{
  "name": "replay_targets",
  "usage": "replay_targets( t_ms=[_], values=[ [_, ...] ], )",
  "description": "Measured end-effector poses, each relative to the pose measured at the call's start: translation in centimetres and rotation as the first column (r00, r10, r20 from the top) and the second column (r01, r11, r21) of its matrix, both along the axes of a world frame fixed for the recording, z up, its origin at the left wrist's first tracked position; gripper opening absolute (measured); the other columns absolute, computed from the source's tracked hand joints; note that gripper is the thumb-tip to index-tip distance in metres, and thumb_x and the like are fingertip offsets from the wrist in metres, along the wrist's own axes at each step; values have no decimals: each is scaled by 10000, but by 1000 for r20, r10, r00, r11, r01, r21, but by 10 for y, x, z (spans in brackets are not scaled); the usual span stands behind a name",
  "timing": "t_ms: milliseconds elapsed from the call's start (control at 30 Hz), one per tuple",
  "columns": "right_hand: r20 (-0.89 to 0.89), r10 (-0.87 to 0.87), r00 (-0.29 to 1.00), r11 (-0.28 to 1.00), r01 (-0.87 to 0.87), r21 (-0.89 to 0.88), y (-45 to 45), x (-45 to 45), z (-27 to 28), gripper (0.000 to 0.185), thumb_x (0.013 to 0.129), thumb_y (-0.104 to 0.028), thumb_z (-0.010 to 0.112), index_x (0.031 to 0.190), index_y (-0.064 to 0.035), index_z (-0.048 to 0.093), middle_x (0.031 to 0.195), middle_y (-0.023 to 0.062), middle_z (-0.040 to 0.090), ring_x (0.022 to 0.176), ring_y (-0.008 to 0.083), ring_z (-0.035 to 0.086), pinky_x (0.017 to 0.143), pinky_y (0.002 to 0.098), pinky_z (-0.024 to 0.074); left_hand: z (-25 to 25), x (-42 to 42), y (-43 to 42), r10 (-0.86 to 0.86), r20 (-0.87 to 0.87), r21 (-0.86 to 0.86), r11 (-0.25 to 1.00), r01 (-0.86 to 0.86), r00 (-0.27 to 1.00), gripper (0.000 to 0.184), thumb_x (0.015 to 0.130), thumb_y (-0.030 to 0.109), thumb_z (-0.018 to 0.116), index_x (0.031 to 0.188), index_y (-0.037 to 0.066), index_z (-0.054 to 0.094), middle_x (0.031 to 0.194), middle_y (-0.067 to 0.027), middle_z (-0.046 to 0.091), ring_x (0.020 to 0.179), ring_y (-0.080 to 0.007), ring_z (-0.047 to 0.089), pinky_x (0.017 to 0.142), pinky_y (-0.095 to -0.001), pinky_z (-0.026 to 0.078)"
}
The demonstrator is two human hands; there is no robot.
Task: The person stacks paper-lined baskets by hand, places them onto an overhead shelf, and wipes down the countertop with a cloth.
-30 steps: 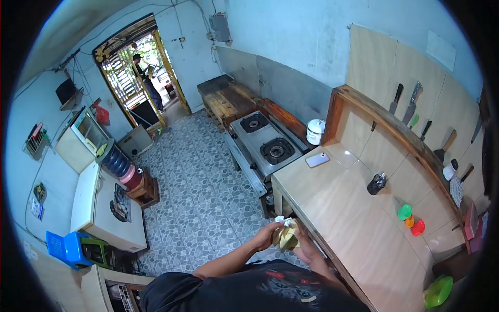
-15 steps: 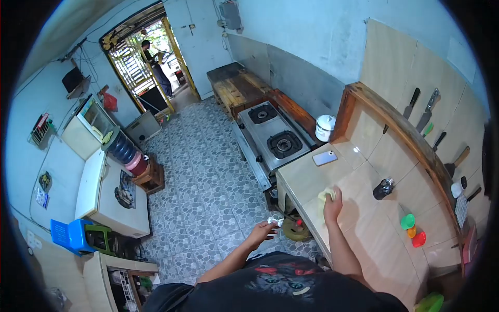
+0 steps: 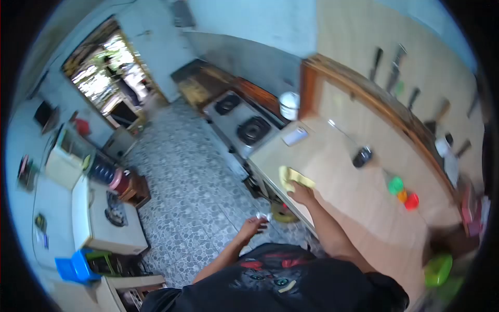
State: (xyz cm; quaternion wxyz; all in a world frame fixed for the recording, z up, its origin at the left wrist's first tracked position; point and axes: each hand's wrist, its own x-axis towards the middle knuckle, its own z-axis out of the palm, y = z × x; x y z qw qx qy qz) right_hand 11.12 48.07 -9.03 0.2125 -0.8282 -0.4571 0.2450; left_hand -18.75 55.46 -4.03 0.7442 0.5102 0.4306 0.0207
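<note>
My right hand (image 3: 301, 194) presses a pale yellow cloth (image 3: 285, 177) onto the tiled counter (image 3: 353, 223), near its left edge. Part of the cloth spreads out beyond the fingers. Over the floor, left of the counter, my left hand (image 3: 253, 227) pinches a small white crumpled piece (image 3: 263, 215); whether it is paper or plastic I cannot tell. Farther along the counter lies a phone (image 3: 295, 136). To the right of the cloth are a dark jar (image 3: 362, 156) and small green (image 3: 395, 185), orange (image 3: 402, 195) and red (image 3: 411, 201) cups.
Beyond the counter stand a two-burner stove (image 3: 244, 122) and a white lidded pot (image 3: 289, 105). Knives hang on the wall above a wooden ledge (image 3: 384, 106). A freezer (image 3: 112, 218) and a water dispenser (image 3: 106, 174) stand left. Another person (image 3: 122, 83) is in the doorway.
My right hand has swept the cloth leftward to the counter edge, and the cloth is now more spread out. The whole view has turned and is blurred. My left hand still pinches the white piece.
</note>
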Motion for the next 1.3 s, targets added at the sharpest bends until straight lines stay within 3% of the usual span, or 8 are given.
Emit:
replay_targets(
  t_ms=[367,567,733,800,967,1100,1200,1300],
  values=[
    [167,-504,847,863,489,126,-192,-103,0,510,798,-387,719,1281,-264,613,1220,85,668,1017,322,670,890,428,525,-28,89,21,-125,21,34,992,124,992,361,976,376,565,1141,61,627,1097,-63,680,941,-175,633,819,-339,488],
    [256,-900,353,275,915,-295,-331,-154,36,429,846,-461,622,1224,-259,602,920,164,719,874,390,687,749,502,528,-84,178,46,-38,374,280,957,-74,927,319,996,333,580,1053,30,662,953,-14,682,820,-112,600,722,-285,475],
    [337,-937,96,78,995,-67,-456,-156,-19,451,874,-453,642,1121,-76,660,993,215,697,892,401,674,736,469,532,-81,225,48,-297,79,964,265,3,952,246,962,210,561,882,-10,636,832,-139,651,763,-325,629,727,-416,503],
    [137,-924,-358,-343,932,118,-485,-140,-37,509,888,-492,629,1118,-39,662,971,199,706,840,364,681,719,453,531,-97,232,46,-232,-72,984,143,108,970,250,926,204,554,802,-3,621,812,-184,629,777,-403,617,710,-491,495],
    [-100,-956,-274,-292,913,285,-412,-57,25,384,908,-407,647,1049,-50,671,775,153,675,711,302,654,684,451,512,-100,243,43,-183,-97,995,14,102,978,236,895,216,548,812,11,631,831,-175,644,781,-378,632,703,-517,490],
    [-230,-885,404,189,765,615,-321,13,-54,334,883,-194,707,1164,-45,605,1034,124,659,827,281,652,710,388,543,-95,243,39,-162,-146,989,-21,145,976,246,885,245,546,853,16,631,843,-169,651,812,-376,631,746,-519,479],
    [79,-640,764,709,548,444,-234,44,-52,624,822,-313,779,1334,-91,498,1294,149,486,1262,321,442,1043,509,364,-90,240,39,-140,-219,974,25,225,966,253,884,260,555,848,22,631,881,-170,658,843,-375,630,780,-504,481],
    [146,-649,746,726,666,-171,-166,81,-2,1071,680,-687,742,1499,-135,328,1547,191,277,1432,448,205,1134,631,205,-111,236,39,-49,-239,967,74,242,970,305,867,310,595,838,9,636,844,-184,647,808,-405,620,714,-542,493]
  ],
)
